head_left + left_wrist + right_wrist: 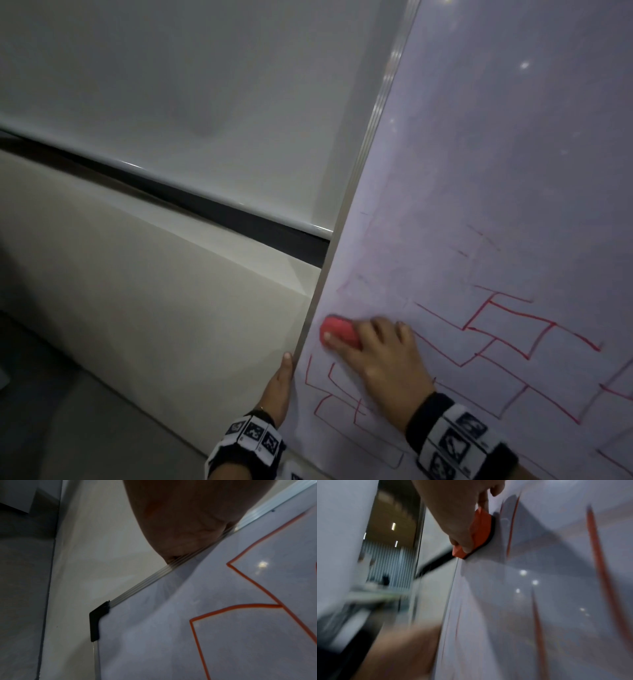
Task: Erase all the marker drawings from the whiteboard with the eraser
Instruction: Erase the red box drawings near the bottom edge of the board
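Note:
The whiteboard (496, 154) fills the right of the head view, its metal frame (363, 164) running down the left edge. Red marker lines (507, 329) form box shapes across its lower part; faint smeared traces lie above them. My right hand (376, 353) grips a red eraser (339, 332) and presses it flat on the board close to the frame. The right wrist view shows the eraser (481, 531) with its dark pad against the surface. My left hand (279, 387) holds the frame's edge below the eraser, thumb on the rim; its other fingers are hidden behind the board.
A pale wall (154, 85) with a dark horizontal gap (171, 195) stands left of the board. The left wrist view shows the board's black corner cap (96, 623) and red lines (240, 607) nearby.

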`<control>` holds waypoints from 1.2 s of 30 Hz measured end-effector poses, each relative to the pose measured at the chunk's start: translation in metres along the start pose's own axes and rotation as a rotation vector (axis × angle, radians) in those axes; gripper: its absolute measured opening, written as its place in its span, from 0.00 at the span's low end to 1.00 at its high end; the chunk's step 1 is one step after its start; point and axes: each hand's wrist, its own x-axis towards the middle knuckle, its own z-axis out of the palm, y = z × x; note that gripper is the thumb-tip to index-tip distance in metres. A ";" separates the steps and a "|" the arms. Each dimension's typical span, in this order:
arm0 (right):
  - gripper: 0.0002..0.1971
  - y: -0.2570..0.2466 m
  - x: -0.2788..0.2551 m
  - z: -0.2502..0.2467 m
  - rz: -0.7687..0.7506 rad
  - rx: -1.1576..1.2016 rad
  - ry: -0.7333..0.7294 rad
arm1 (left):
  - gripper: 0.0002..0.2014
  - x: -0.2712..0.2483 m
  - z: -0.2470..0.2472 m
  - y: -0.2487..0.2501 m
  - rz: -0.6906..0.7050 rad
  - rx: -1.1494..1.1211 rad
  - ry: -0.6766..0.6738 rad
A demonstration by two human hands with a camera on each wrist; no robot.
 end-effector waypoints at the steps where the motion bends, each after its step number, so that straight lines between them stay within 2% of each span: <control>1: 0.42 0.009 0.014 -0.017 0.096 -0.011 0.110 | 0.35 0.000 0.000 0.000 -0.012 0.018 0.003; 3: 0.35 0.028 0.042 -0.044 0.250 -0.040 0.333 | 0.36 0.000 -0.001 -0.001 -0.033 0.035 -0.007; 5: 0.33 0.032 0.047 -0.046 0.279 -0.040 0.354 | 0.33 -0.003 0.000 0.000 -0.039 0.037 -0.013; 8: 0.39 0.004 0.015 -0.007 0.087 -0.004 0.111 | 0.34 -0.006 0.001 0.005 -0.020 0.028 -0.016; 9: 0.38 -0.004 0.002 0.006 0.014 0.003 0.028 | 0.34 -0.007 0.001 0.007 -0.018 0.008 -0.022; 11: 0.34 -0.007 -0.013 0.019 -0.048 -0.013 -0.018 | 0.33 -0.008 0.000 0.009 -0.023 -0.007 -0.031; 13: 0.35 0.007 -0.012 0.007 0.020 -0.026 0.070 | 0.34 -0.009 -0.001 0.009 -0.030 0.015 -0.028; 14: 0.34 0.018 -0.009 -0.007 0.091 -0.029 0.182 | 0.33 -0.011 0.000 0.011 -0.032 0.029 -0.027; 16: 0.22 0.048 0.002 -0.037 0.254 -0.034 0.428 | 0.32 -0.013 0.000 0.012 -0.046 0.033 -0.027; 18: 0.16 0.067 0.011 -0.058 0.420 0.015 0.511 | 0.30 -0.014 0.002 0.011 -0.049 0.036 -0.037; 20: 0.09 0.056 0.009 -0.043 0.484 0.165 0.361 | 0.29 -0.017 0.003 0.013 -0.036 0.033 -0.038; 21: 0.05 0.041 0.001 -0.028 0.458 0.230 0.255 | 0.29 -0.017 0.002 0.013 -0.030 0.035 -0.034; 22: 0.07 0.024 -0.015 -0.007 0.344 0.207 0.148 | 0.29 -0.016 0.002 0.013 -0.028 0.042 -0.031; 23: 0.14 0.008 -0.036 0.016 0.155 0.115 0.058 | 0.29 -0.017 0.003 0.014 -0.026 0.039 -0.030; 25: 0.22 0.003 -0.072 0.045 -0.038 -0.088 0.031 | 0.32 -0.021 0.004 0.018 -0.021 0.031 -0.030; 27: 0.24 0.024 -0.076 0.031 -0.017 -0.111 0.143 | 0.37 -0.021 0.005 0.019 -0.018 0.029 -0.031; 31: 0.24 0.062 -0.049 -0.020 0.282 -0.068 0.421 | 0.28 -0.022 0.006 0.019 -0.028 0.032 0.007; 33: 0.27 0.053 -0.049 -0.006 0.294 -0.074 0.407 | 0.28 -0.023 0.007 0.018 -0.037 0.052 0.032; 36: 0.34 0.031 -0.078 0.023 0.076 -0.145 0.188 | 0.28 -0.028 0.011 0.022 -0.033 0.047 0.053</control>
